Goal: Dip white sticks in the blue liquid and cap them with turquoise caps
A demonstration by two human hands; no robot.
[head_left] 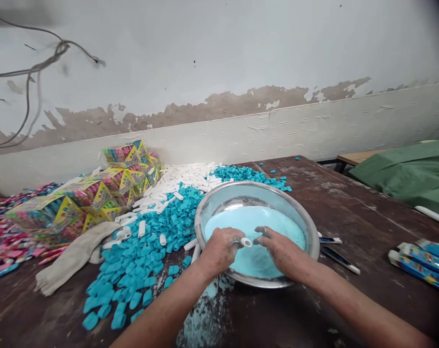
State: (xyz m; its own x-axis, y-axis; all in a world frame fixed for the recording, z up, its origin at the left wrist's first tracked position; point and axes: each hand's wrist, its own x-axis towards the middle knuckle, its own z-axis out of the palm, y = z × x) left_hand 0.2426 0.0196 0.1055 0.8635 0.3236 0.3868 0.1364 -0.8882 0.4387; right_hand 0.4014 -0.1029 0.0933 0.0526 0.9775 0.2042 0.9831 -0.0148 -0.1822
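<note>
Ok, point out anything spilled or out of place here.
Blue powder is spilled on the table just below the metal bowl, between the forearms. Blue caps lie scattered loose beside it.

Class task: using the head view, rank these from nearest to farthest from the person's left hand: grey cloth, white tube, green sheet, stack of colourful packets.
1. white tube: held at the left hand, over the bowl.
2. grey cloth: on the table, left.
3. stack of colourful packets: far left, by the wall.
4. green sheet: far right.

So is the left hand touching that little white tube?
Touching. The head view shows the left hand pinching the white tube between its fingers over the blue powder in the metal bowl.
</note>
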